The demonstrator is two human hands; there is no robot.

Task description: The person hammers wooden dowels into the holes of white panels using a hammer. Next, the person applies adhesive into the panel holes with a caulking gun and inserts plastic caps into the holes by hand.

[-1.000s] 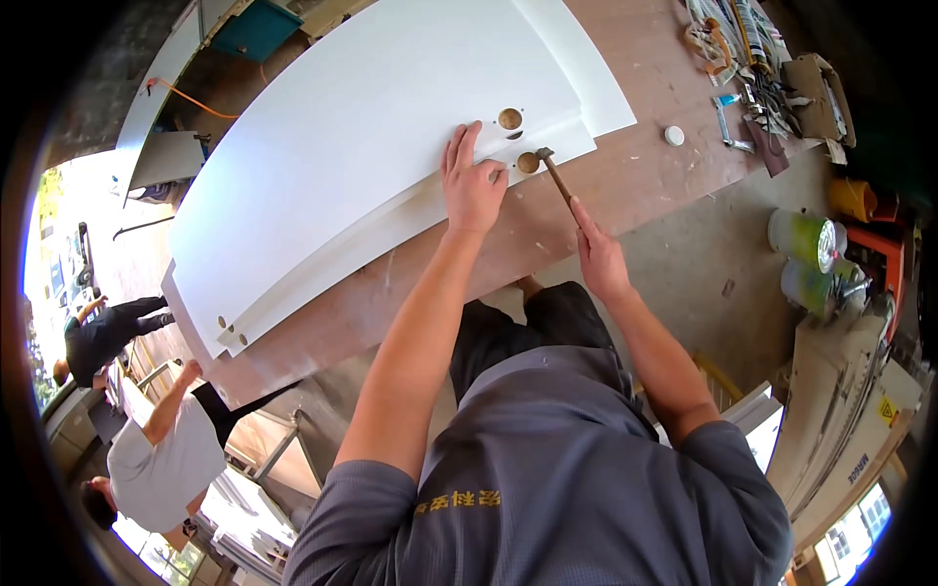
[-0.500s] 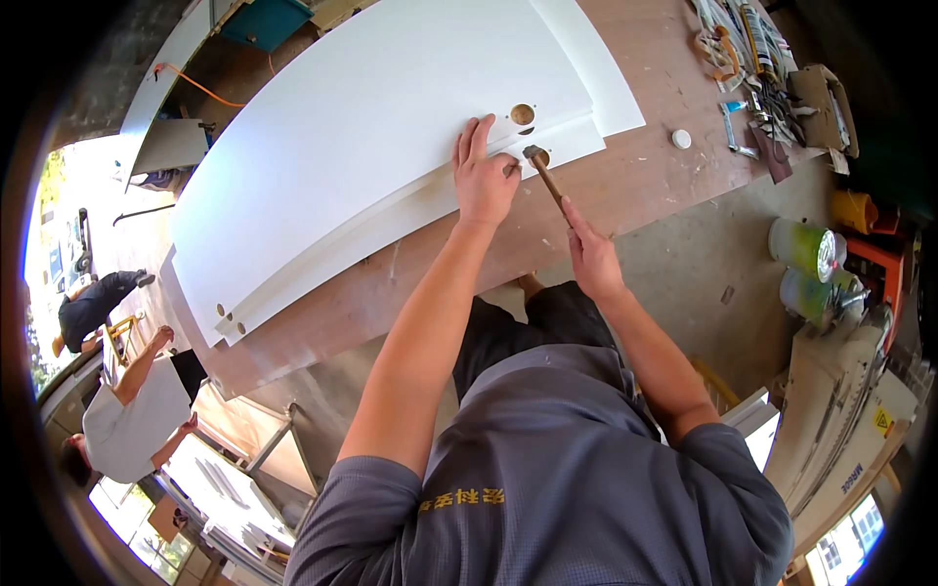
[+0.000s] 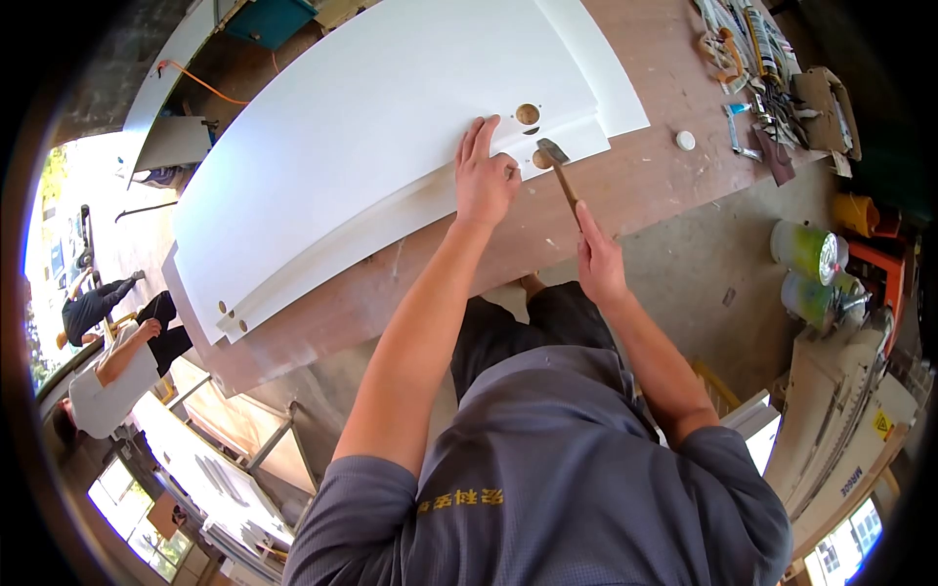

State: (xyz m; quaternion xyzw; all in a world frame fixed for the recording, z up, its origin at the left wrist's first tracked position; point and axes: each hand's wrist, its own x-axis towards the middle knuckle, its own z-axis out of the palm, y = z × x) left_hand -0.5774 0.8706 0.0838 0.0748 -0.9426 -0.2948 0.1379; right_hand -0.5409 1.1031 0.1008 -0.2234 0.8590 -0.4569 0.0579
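White panels [image 3: 391, 117] with round holes near their ends lie stacked on the workbench. My left hand [image 3: 484, 186] rests on the panels near the right-hand holes. Its thumb and index finger are pinched together at the edge strip, while the other fingers stretch over the top panel; whatever the pinch holds is too small to make out. My right hand [image 3: 600, 262] grips the wooden handle of a hammer [image 3: 561, 168]. The hammer head is over the strip, beside a round hole [image 3: 541, 159], to the right of my left fingertips. Another round hole [image 3: 528, 114] shows farther back.
The brown workbench [image 3: 391, 269] carries a white round cap [image 3: 685, 141], a pile of tools [image 3: 762, 59] and a cardboard box [image 3: 827, 107] at the right. Paint cans [image 3: 809, 251] and a machine [image 3: 850, 430] stand beyond. Another person [image 3: 117, 381] is at the left.
The hammer head has moved slightly right, away from my left fingertips, and my right hand has shifted a little with it. The person in white at the left has changed posture.
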